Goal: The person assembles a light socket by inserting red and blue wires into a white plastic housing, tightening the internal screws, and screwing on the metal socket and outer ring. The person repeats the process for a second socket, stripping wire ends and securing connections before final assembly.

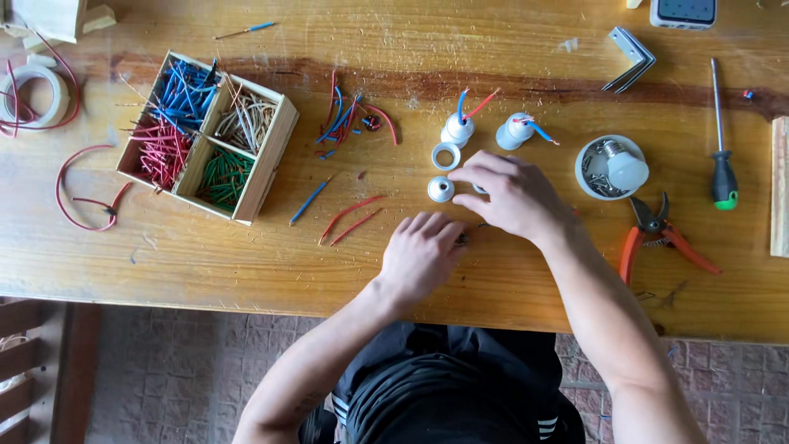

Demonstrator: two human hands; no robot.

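My left hand (421, 253) rests knuckles-up on the wooden table (509, 288), fingers curled around a small dark part that is mostly hidden. My right hand (511, 194) lies just beyond it, fingers bent down over something I cannot see. Right by its fingertips lie a white ring (446, 156) and a small white cap (440, 189). Two white lamp sockets (458, 127) (515, 131) with red and blue wires stand just behind.
A wooden divided box (267, 156) of blue, red, green and pale wire pieces sits at left. Loose wire pieces (352, 218) lie mid-table. At right are a bulb in a white dish (612, 167), orange cutters (657, 234), a screwdriver (721, 148), a metal bracket (631, 57). Tape roll (33, 94) far left.
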